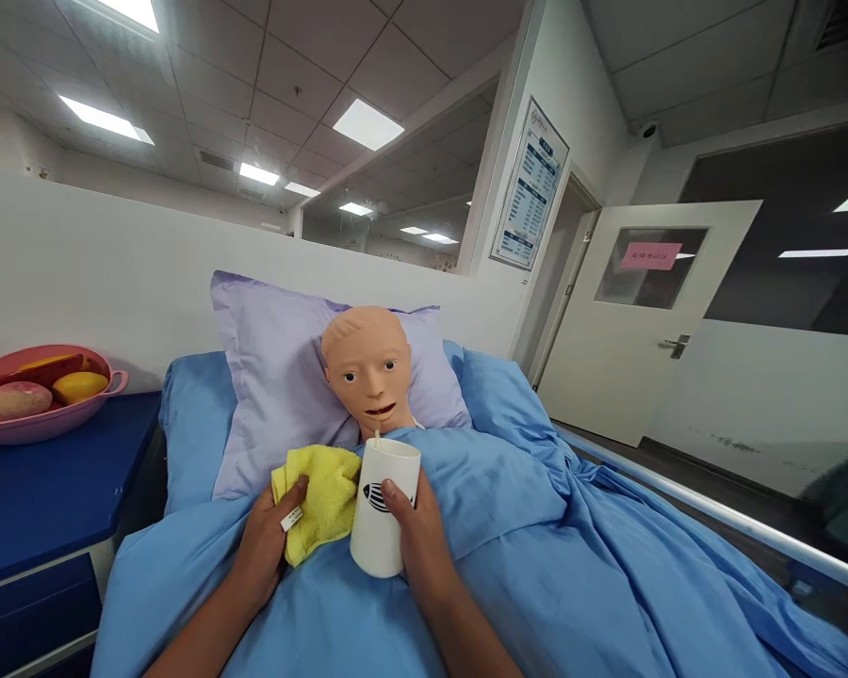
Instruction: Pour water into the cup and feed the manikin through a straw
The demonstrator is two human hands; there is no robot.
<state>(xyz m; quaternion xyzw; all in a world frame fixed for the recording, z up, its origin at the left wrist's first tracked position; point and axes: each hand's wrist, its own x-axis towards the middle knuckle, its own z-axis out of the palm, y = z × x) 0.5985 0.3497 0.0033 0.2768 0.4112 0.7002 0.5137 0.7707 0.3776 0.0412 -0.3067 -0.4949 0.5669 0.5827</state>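
Observation:
My right hand [424,532] is wrapped round a white cup [378,513] with a dark striped print, held slightly tilted above the blue quilt. A thin pale straw [377,431] rises from the cup to the mouth of a training manikin [368,363]. Whether its tip is inside the lips I cannot tell. To the left of the cup, my left hand [265,532] grips a yellow towel [323,499] with a small white label, thumb on top. The towel's right edge is close against the cup. The manikin's head rests on a lilac pillow [269,363].
Blue quilt [537,565] covers the bed, with a metal side rail [735,513] on the right. At left, a blue-topped bedside cabinet [49,490] carries a pink basket [35,431] of fruit. A low white wall [113,273] stands behind; a door [636,377] stands ajar.

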